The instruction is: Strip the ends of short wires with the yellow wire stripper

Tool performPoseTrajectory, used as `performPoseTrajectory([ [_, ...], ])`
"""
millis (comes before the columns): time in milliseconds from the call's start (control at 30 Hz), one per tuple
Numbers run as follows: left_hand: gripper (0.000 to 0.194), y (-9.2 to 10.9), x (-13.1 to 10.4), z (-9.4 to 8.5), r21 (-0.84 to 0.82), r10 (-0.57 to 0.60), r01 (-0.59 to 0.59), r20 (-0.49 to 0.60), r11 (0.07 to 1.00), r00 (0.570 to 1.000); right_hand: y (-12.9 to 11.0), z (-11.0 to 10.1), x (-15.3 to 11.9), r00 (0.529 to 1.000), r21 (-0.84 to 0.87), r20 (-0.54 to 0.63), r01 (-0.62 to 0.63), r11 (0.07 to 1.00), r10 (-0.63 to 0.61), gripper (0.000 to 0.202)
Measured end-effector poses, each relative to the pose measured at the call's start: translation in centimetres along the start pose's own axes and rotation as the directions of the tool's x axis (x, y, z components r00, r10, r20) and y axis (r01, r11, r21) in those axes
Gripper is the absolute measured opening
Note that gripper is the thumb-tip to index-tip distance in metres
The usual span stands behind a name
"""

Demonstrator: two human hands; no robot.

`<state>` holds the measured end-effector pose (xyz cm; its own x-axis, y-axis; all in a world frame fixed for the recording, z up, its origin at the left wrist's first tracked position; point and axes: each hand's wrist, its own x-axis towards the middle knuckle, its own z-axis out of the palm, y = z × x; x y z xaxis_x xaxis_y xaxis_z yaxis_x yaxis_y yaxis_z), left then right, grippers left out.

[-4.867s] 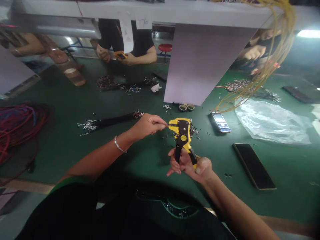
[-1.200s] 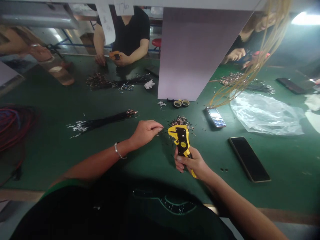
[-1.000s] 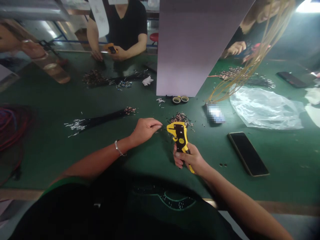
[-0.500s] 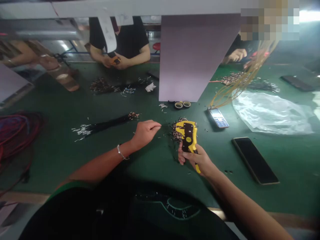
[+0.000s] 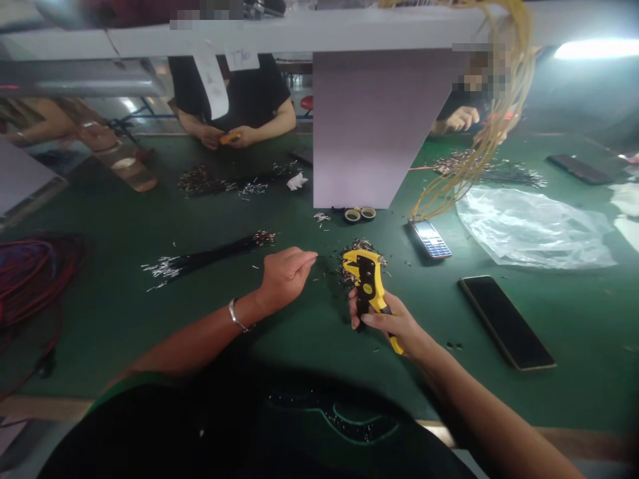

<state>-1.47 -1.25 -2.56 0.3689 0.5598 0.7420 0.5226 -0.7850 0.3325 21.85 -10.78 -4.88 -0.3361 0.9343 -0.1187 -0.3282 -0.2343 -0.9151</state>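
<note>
Desk (image 5: 100, 326) bears a black wire bundle (image 5: 214, 253) lying crosswise, nearer the left hand (image 5: 282, 279), while the right hand (image 5: 402, 324) grips a wire stripper (image 5: 370, 279), jaws leftward, towards the left fingertips (image 5: 310, 258), pinched together, seemingly on a thin wire.

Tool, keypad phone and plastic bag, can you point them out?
Tool (image 5: 368, 289), head view, on its round badge.
Keypad phone (image 5: 439, 249), head view, on its keys.
Plastic bag (image 5: 534, 229), head view, near its middle.
</note>
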Motion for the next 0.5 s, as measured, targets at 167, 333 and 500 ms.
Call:
performPoseTrajectory([
  [167,0.015,0.6,0.3,-0.5,-0.005,-0.068,0.068,0.041,0.998,0.997,0.2,0.1,-0.2,0.999,-0.046,-0.032,0.015,0.999,-0.016,0.041],
  [333,0.014,1.2,0.1,-0.6,-0.004,-0.041,0.041,0.034,0.999,0.999,0.3,0.2,0.0,0.995,0.034,-0.069,0.080,0.996,-0.077,0.045],
  [500,0.018,2.8,-1.6,0.3,-0.074,0.131,-0.117,0.224,0.990,0.966,0.3,0.2,0.2,0.967,0.031,-0.188,0.181,0.983,-0.172,0.043],
])
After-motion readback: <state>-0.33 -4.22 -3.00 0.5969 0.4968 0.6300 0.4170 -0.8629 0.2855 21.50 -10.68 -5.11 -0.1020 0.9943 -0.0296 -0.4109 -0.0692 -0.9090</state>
